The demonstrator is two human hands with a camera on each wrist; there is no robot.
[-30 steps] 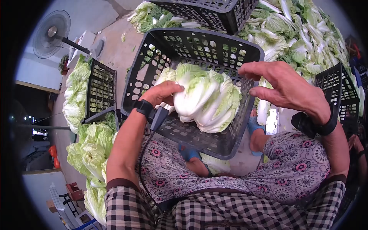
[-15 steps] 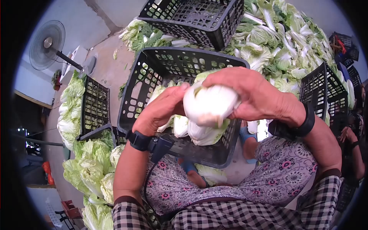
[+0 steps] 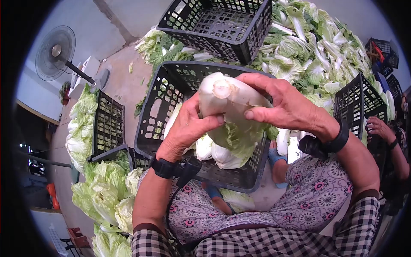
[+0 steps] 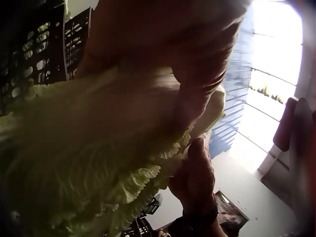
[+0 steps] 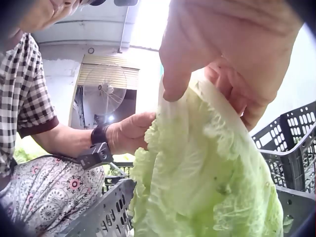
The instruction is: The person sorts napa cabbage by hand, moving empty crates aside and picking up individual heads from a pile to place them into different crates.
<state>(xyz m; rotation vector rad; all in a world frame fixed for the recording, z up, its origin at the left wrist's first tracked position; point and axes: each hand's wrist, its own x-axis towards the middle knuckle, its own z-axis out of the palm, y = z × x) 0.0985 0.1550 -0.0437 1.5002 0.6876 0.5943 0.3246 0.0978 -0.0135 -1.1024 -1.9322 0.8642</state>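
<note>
Both hands hold one napa cabbage [image 3: 235, 103] above a black plastic crate [image 3: 145, 124], its cut white stem end tilted up toward the head camera. My left hand [image 3: 187, 126] grips its left side, thumb across the front. On the other side my right hand [image 3: 287, 105] grips it, thumb in front and fingers over the top. The right wrist view shows the leafy end of the cabbage [image 5: 207, 173] hanging down below the right hand [image 5: 227, 54]. Beneath, more cabbages [image 3: 224, 157] lie in the crate.
Behind stands another black crate [image 3: 222, 28], with a big heap of cabbages [image 3: 317, 55] at the right. Crates stand at the left [image 3: 109, 124] and right [image 3: 359, 100]. Loose cabbages [image 3: 102, 188] are piled at the left, near a standing fan [image 3: 55, 51]. Another person's hand [image 3: 381, 128] shows at the far right.
The right hand came in from the right and took hold of a cabbage with the left. Both lifted it from the crate and turned its stem end up.
</note>
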